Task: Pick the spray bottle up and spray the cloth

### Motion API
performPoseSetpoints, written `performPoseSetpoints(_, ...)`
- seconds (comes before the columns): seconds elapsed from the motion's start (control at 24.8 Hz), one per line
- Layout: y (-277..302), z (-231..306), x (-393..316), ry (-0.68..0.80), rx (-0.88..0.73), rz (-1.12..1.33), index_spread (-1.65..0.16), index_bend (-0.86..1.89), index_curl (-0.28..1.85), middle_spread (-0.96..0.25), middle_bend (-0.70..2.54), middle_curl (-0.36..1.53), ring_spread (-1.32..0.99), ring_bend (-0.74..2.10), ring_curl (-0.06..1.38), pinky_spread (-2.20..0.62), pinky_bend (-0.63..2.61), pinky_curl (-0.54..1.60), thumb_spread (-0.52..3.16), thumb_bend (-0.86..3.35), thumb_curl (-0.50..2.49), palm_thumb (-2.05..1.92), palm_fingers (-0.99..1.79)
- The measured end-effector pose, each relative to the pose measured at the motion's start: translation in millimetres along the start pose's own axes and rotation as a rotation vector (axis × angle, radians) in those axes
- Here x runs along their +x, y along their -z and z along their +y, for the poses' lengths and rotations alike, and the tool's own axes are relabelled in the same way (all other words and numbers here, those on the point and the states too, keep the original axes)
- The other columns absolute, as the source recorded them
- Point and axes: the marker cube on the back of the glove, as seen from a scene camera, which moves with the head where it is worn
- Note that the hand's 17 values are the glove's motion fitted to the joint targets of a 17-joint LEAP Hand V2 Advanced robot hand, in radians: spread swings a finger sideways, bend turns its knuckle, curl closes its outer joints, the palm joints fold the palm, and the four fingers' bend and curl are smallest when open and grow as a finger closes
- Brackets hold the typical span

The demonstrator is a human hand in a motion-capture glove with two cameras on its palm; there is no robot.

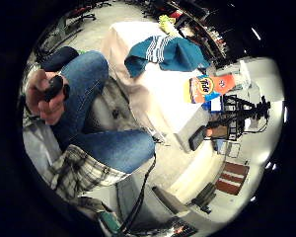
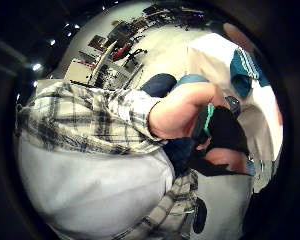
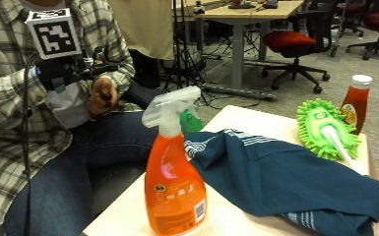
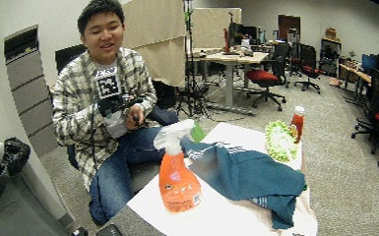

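Little finger side palm view: one orange spray bottle (image 1: pixel 212 88) upright on the table (image 1: pixel 177 106), just beside one teal cloth (image 1: pixel 165 53). Outside view: gloved right hand (image 3: pixel 61 73) raised at the chest, well apart from both, fingers impossible to tell; one green duster (image 3: pixel 325 128), one sauce bottle (image 3: pixel 355 103). To do well: reach down, grip the neck under the trigger, aim at the cloth.

The right hand (image 3: pixel 61 73) is held up at the person's chest, largely covered by its gear, so whether its fingers are curled or straight cannot be told. The spray bottle (image 3: pixel 173 184) has its base cut off by the outside view's lower edge, and the print on its label is too small to read. The cloth (image 3: pixel 287 179) covers the table (image 3: pixel 241 120) beneath it and part of the green duster (image 3: pixel 327 129) handle, and the bottle hides the cloth's near corner.
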Motion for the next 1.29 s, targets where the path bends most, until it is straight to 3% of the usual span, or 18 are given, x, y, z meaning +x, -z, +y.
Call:
performPoseSetpoints(0.32,1,-1,-1,-0.009,0.005,-0.005,-0.31,0.37,0.20,-0.09,0.28,0.14,0.00,0.30,0.12,0.09,0.13,0.06,0.78,0.43,0.19,0.59,0.25)
performPoseSetpoints(0.77,-1,0,19,-0.060,-0.007,-0.027,-0.36,0.36,0.27,-0.11,0.29,0.22,0.00,0.32,0.17,0.11,0.13,0.09,1.09,0.42,0.28,0.61,0.22)
performPoseSetpoints(1.29,6,-6,121,-0.342,0.064,-0.111,-0.36,0.24,0.29,-0.10,0.23,0.26,-0.01,0.36,0.22,0.13,0.20,0.17,1.22,0.30,0.33,0.53,0.30)
